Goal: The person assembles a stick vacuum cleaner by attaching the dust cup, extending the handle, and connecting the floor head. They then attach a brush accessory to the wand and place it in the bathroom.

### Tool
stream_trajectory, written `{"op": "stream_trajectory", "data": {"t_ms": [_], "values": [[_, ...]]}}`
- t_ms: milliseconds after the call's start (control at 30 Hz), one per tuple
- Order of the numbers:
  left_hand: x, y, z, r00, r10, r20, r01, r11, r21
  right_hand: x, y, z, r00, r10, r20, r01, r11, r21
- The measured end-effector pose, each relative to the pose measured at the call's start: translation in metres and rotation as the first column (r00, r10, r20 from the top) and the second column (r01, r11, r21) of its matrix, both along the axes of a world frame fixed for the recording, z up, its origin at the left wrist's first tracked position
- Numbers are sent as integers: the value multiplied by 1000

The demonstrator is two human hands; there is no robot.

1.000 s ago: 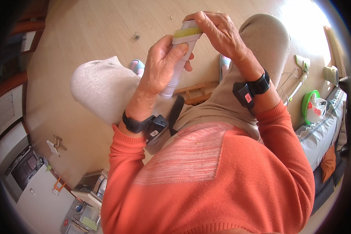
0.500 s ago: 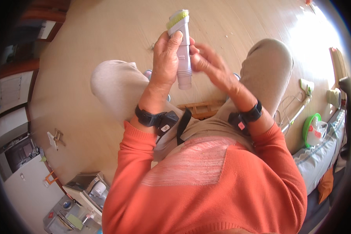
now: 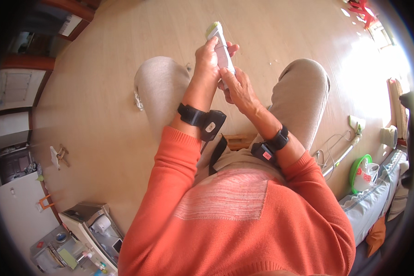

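A pale grey vacuum brush nozzle [image 3: 222, 54] with yellow-green bristles at its far end is held out over the floor between my knees. My left hand [image 3: 209, 57] wraps round its upper half, the thumb lying along the body just below the bristles. Lower down, my right hand [image 3: 240, 90] grips the tube end, thumb on top. Its fingers hide most of that end. The nozzle leans, bristle end away from me and slightly left.
A white and green long-handled floor cleaner [image 3: 349, 149] with a loose cord lies on the right, near a green basin [image 3: 354, 177] holding a plastic bag. Beyond my left arm a small wooden stand [image 3: 62, 155] rests on the floor. A low cabinet [image 3: 89, 230] stands at lower left.
My right hand, blurred and loose beside the nozzle before, now grips its lower end. The nozzle has tilted and turned, with its bristle end slightly lower in the view. My left hand keeps hold.
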State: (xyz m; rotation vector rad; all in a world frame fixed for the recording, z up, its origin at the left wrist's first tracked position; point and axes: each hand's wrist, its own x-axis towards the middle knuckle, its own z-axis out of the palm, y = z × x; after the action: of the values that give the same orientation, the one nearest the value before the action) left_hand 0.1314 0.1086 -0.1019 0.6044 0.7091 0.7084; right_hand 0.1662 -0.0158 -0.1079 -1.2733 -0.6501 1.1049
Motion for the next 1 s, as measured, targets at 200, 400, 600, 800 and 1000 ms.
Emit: {"op": "stream_trajectory", "data": {"t_ms": [200, 400, 600, 800, 1000], "values": [[7, 20, -21, 998, 42, 56, -36, 993, -108, -4, -8, -9, 997, 80, -14, -82, 989, -126], [6, 32, -31, 996, -83, 28, 84, 995, -47, -6, -9, -10, 989, 24, -147, -38, 995, -93], [-2, 27, -8, 995, -81, 65, 82, 997, -6, -10, -10, -7, 993, 51, -104, -52, 999, -5], [-20, 21, 16, 974, -114, 195, 103, 992, 67, -15, -9, -8, 984, 49, -172, -44, 998, 33], [-34, 12, 30, 984, -123, 126, 93, 971, 222, -12, -11, -9, 975, 58, -214, -52, 998, 33]]}}
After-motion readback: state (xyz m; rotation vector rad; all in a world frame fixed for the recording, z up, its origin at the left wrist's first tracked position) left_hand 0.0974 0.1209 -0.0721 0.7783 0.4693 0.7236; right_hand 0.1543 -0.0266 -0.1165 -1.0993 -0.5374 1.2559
